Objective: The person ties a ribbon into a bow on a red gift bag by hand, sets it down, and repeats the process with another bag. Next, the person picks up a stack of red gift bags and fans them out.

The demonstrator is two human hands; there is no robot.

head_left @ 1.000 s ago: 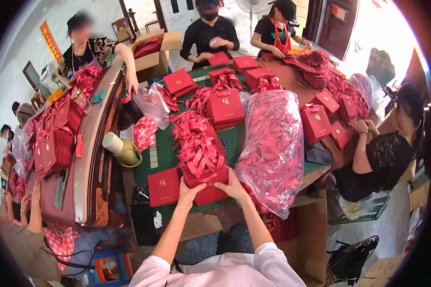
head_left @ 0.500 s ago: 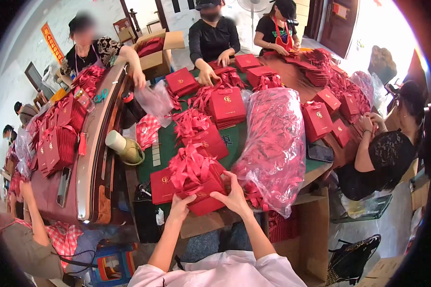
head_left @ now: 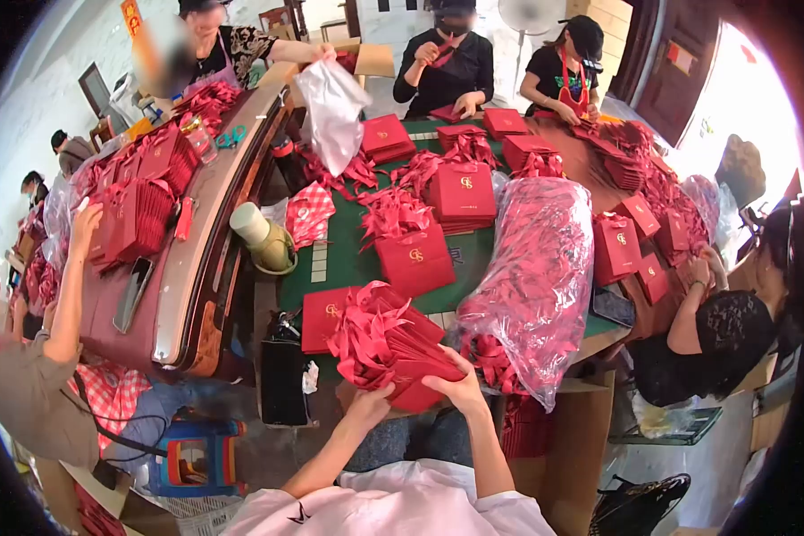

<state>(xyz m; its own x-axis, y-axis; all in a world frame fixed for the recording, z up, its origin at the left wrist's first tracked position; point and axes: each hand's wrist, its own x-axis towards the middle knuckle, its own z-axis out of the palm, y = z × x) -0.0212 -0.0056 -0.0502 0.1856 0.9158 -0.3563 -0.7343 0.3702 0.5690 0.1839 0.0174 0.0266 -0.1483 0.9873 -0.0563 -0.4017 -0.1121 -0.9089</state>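
A thick stack of red paper bags [head_left: 420, 353] with ribbon handles is held at the near edge of the green table. My left hand [head_left: 372, 404] grips its lower left side, beside the bunched ribbons. Against its right side presses my right hand [head_left: 457, 382], fingers behind the stack and thumb in front. The stack is tilted, ribbons toward the left. Another red bag [head_left: 323, 323] lies just behind it on the left. Farther back are a red bag stack with a gold logo [head_left: 417, 261] and a second such stack [head_left: 463, 192].
A clear plastic sack of red bags [head_left: 536, 277] lies to the right. At left stand a green-lidded bottle [head_left: 263, 237] and a brown-edged table [head_left: 174, 313]. An open carton [head_left: 576, 456] is below right. Several people work around the tables; one holds a plastic bag [head_left: 330, 112].
The held stack has turned, its ribbons swinging left and its bag edges now showing. The view has shifted. Across the table, a person has raised the plastic bag, and another has lifted a hand.
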